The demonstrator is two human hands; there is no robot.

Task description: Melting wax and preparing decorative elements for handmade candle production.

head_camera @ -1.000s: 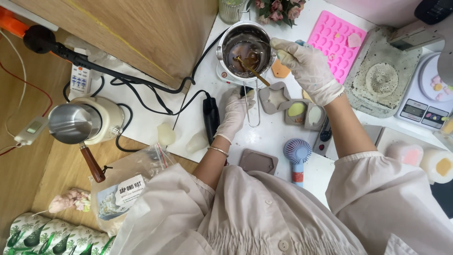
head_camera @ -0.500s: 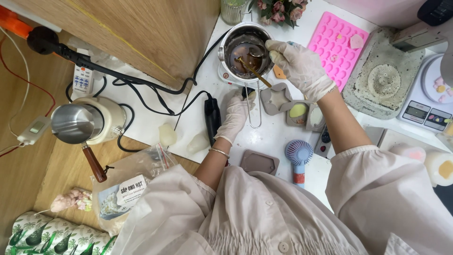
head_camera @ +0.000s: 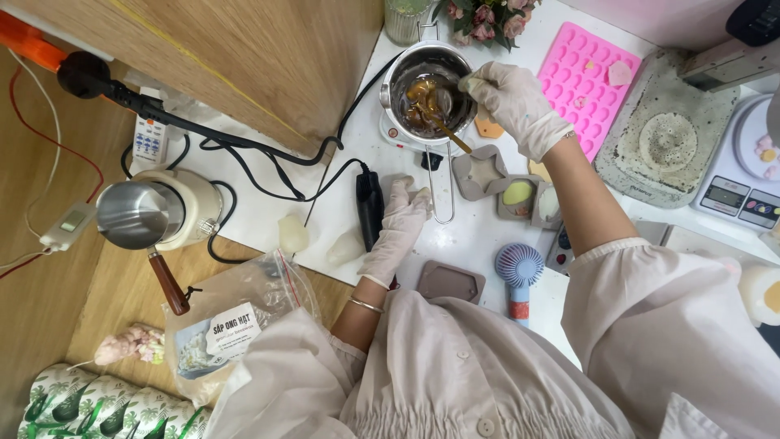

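The white table (head_camera: 487, 244) carries all items. A steel melting pot (head_camera: 428, 88) with brown liquid sits on a small heater at the table's far edge, its wire handle pointing toward the person. The pink silicone mould (head_camera: 587, 81) lies just right of the pot. Grey moulds (head_camera: 504, 183) sit just below the pot.

The right hand (head_camera: 512, 102), gloved, rests at the pot's right rim, fingers closed around a stirring stick (head_camera: 443, 126) that dips into the liquid. The left hand (head_camera: 400, 228), gloved, lies flat on the table near the handle, fingers loosely together, holding nothing.
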